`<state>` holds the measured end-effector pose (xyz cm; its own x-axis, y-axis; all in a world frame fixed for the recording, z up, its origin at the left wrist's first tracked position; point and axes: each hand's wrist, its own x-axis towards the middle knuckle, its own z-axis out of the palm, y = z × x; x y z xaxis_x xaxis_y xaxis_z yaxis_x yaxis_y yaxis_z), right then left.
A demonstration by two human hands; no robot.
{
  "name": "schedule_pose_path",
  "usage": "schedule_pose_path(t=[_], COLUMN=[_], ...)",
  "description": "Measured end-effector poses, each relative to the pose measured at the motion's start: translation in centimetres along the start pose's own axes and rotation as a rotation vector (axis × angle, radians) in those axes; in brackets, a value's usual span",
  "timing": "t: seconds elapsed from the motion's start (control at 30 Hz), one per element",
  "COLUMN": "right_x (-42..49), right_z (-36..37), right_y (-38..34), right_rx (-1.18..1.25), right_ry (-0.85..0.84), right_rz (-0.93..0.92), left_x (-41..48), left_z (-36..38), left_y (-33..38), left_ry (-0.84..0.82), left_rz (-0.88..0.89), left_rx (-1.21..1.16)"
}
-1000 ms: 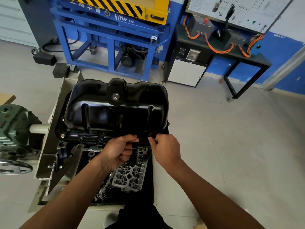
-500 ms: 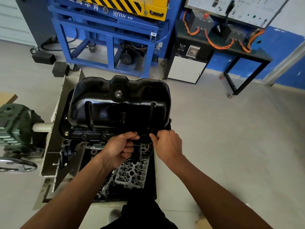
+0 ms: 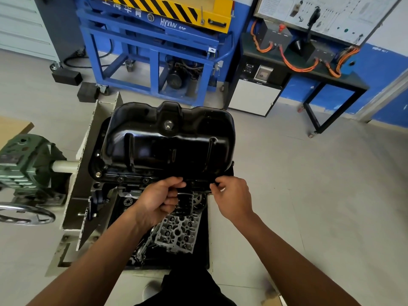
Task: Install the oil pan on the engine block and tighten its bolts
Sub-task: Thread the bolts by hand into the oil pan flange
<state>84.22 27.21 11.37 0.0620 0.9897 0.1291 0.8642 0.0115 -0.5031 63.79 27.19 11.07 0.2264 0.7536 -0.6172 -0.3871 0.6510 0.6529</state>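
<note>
The stand [image 3: 87, 138] and the block [image 3: 100, 187] clamped in it have not shifted over the last second; the small drift in the picture looks like the head moving, not the work. The pan [image 3: 167, 146] sits sump-up on the block just as it did, its flange apparently down on the mating face, though the far edge is hidden.

What has changed is slight. The hands have drawn a little apart along the near flange, the right hand [image 3: 231, 197] sliding out toward the near right corner. The left hand [image 3: 157, 199] keeps its place, thumb on top of the flange, fingers curled beneath and clamped on it. The right hand's fingertips [image 3: 213, 185] are together, pinching the flange edge (whether there is a bolt between them I cannot tell).

I take this as the last nudging of the pan to line up its holes. At least two bolts [image 3: 120, 179] already sit in the near left flange. The remaining bolts and all the tightening look still to be done.
</note>
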Motion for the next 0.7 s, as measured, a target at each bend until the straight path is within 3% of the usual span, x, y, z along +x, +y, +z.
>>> schedule_pose_path(t=[0.33, 0.7], right_x=[0.1, 0.2], right_z=[-0.4, -1.0], right_y=[0.5, 0.1], right_rx=[0.095, -0.016], right_ry=[-0.055, -0.114], right_rz=[-0.154, -0.161], left_x=[0.0, 0.9], left_z=[0.3, 0.6], left_y=[-0.2, -0.5], left_ry=[-0.006, 0.007], left_rz=[0.016, 0.014], left_rx=[-0.010, -0.010])
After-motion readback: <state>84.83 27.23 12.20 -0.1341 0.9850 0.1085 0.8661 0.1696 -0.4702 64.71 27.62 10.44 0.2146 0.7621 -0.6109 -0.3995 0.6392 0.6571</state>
